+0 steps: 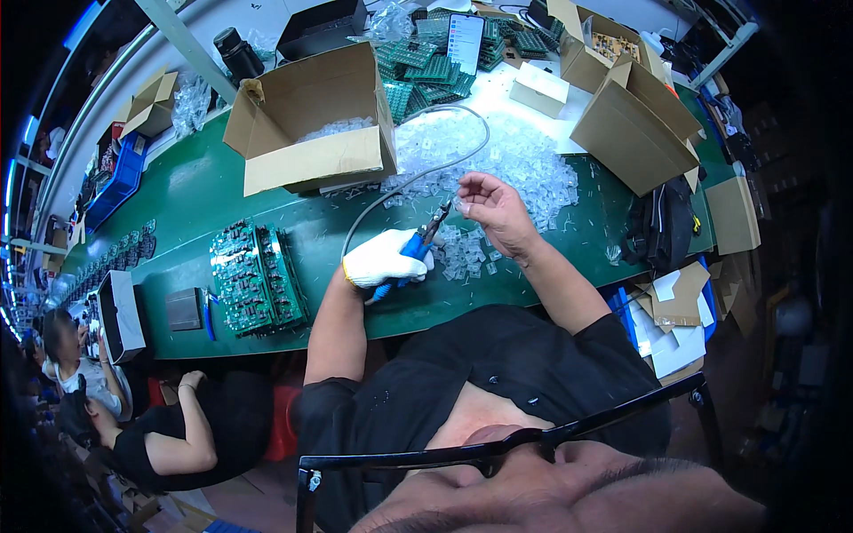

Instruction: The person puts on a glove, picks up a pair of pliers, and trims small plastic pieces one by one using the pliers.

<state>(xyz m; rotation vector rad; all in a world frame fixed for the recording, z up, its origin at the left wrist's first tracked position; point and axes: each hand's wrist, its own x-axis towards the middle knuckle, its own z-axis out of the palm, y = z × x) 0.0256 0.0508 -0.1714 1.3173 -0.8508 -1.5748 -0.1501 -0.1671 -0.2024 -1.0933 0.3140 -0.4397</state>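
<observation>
My left hand [384,258], in a white glove, is closed round the blue handles of a pair of nippers [428,233]. Their metal jaws point up towards my bare right hand [494,211]. The right hand's thumb and forefinger pinch a small clear plastic piece [458,203] right beside the jaws; most of it is hidden by the fingers. Beyond both hands spreads a large heap of clear plastic pieces [533,182]. A smaller cluster of such pieces [466,253] lies on the green table [355,306] between my hands. From near the gloved hand, a grey cable [391,191] loops over the heap.
An open cardboard box [315,169] stands far left of the heap, another carton [635,129] far right. Stacked green circuit boards [258,275] lie left of my glove, beside blue-handled pliers [210,315]. A phone [465,43] leans on more boards. Two people [178,426] sit at left.
</observation>
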